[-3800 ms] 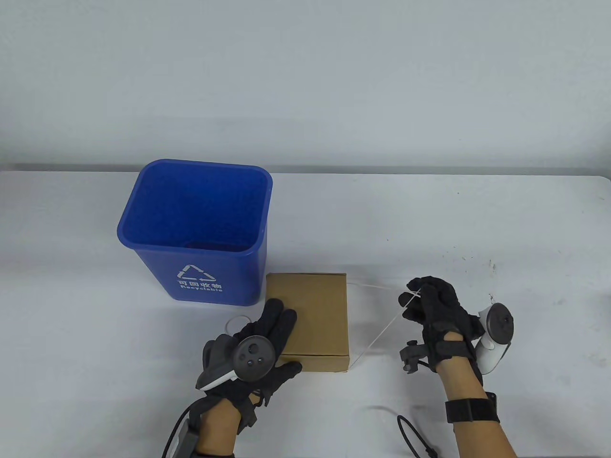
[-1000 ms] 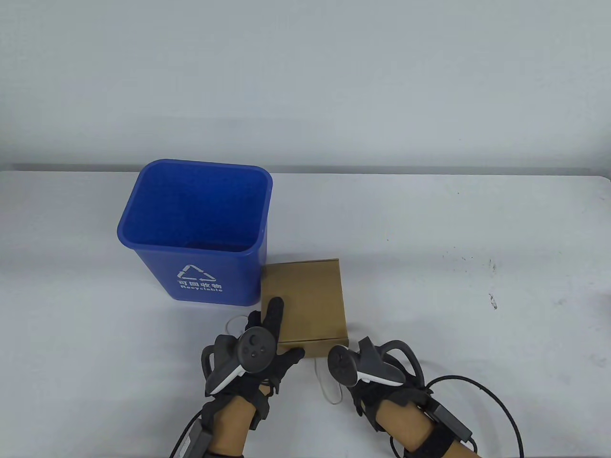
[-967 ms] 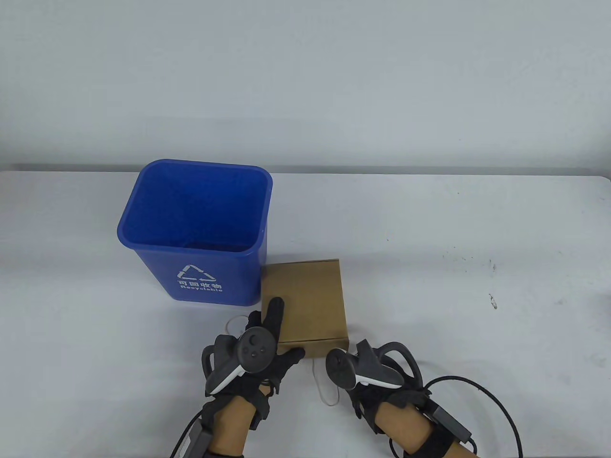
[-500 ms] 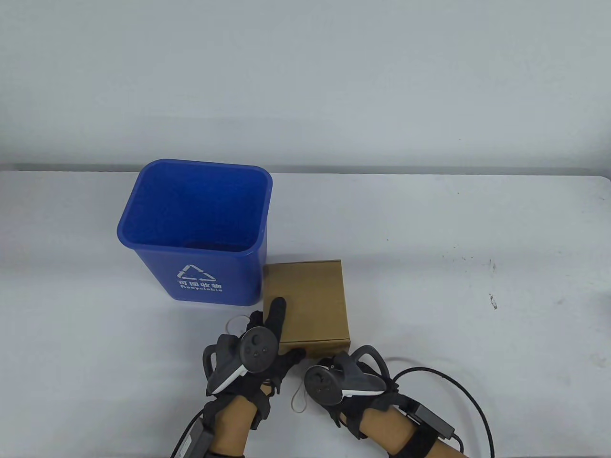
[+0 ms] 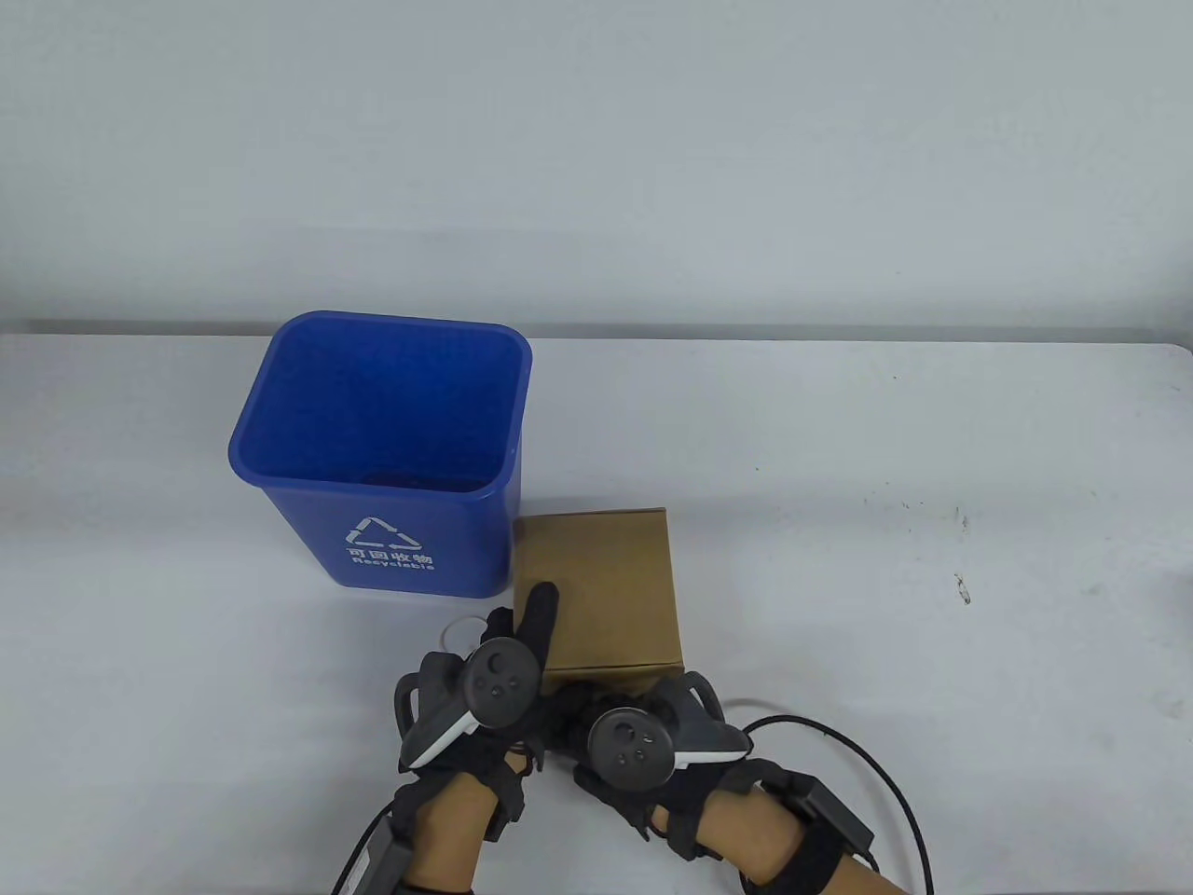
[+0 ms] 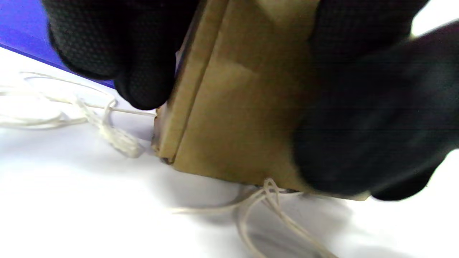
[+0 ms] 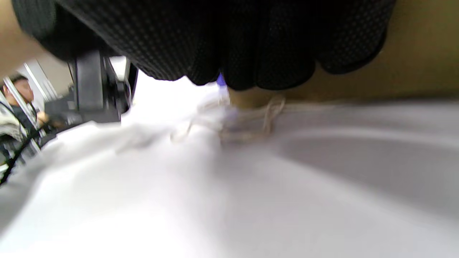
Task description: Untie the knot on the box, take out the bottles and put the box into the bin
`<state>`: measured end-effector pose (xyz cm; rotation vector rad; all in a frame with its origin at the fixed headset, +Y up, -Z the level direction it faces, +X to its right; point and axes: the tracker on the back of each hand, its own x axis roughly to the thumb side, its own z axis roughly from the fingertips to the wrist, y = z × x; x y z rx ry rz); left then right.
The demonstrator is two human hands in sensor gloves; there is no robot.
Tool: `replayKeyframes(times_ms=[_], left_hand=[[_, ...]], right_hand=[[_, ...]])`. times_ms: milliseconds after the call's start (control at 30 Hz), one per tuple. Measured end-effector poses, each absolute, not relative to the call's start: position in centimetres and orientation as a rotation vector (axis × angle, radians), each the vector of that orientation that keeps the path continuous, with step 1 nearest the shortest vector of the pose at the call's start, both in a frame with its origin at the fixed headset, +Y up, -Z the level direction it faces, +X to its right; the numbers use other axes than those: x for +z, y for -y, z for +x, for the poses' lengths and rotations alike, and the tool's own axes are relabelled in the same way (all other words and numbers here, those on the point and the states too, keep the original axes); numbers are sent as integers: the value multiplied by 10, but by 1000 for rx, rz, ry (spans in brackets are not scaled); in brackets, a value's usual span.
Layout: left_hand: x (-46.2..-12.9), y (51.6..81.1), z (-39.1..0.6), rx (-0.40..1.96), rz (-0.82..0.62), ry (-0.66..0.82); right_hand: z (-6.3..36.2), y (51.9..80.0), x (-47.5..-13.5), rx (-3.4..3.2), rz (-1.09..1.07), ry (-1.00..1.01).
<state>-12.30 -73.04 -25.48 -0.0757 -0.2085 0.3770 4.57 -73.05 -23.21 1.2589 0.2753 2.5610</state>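
A shut brown cardboard box [image 5: 601, 583] sits on the table just right of the blue recycling bin [image 5: 382, 447]. My left hand [image 5: 545, 643] holds its near left corner: index finger on the lid, thumb on the front face, other fingers [image 6: 143, 79] curled at the left edge. Curled fingers of my right hand [image 5: 624, 697] lie against the box's front face [image 7: 412, 64], and its glove [image 6: 369, 125] covers the right part of that face. Loose white string [image 6: 269, 193] trails from under the box and lies on the table [image 5: 457, 632]. No bottles show.
The white table [image 5: 885, 466] stretches right of the box. A black cable [image 5: 895, 774] loops behind my right wrist. String also lies beside that hand [image 5: 750, 699]. A person [image 7: 18, 93] and a dark stand appear far off in the right wrist view.
My right hand let the string go, swung in from the right, then slid left along the near edge up to the box's front face. The left hand stayed on the box, which shifted slightly.
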Motion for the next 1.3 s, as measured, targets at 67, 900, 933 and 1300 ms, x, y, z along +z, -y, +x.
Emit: replayKeyframes(times_ms=[67, 900, 933, 1300], left_hand=[[-255, 731, -123, 379, -76, 209], [-243, 724, -135, 323, -179, -42], [-243, 727, -136, 313, -225, -71], [-257, 773, -118, 224, -469, -70]], right_hand=[[60, 719, -233, 2539, 1235, -260], [98, 733, -273, 2707, 907, -82], [99, 733, -273, 2711, 907, -90], [99, 734, -271, 2711, 898, -94]])
